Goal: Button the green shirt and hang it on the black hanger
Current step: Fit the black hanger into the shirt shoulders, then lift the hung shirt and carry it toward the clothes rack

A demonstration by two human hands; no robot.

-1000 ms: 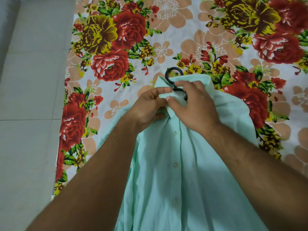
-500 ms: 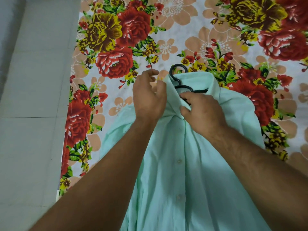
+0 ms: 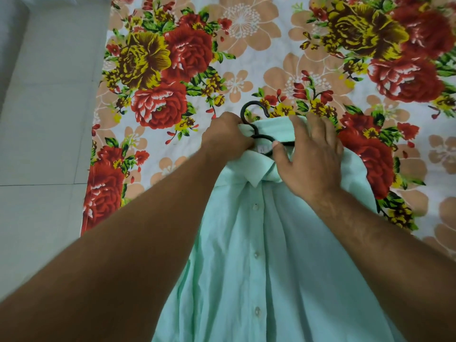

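On the floral bedsheet [image 3: 172, 70] we see the green shirt [image 3: 259, 255] lying buttoned, the black hanger [image 3: 254, 112] hooking out of its collar, our left hand [image 3: 227, 139] pinching the collar's edge and our right hand [image 3: 313, 156] spread flat, gripping nothing.

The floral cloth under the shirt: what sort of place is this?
Probably a home bedroom. The floral cloth looks like a bedsheet beside a pale tiled floor, and a green shirt lies on it with a black hanger.
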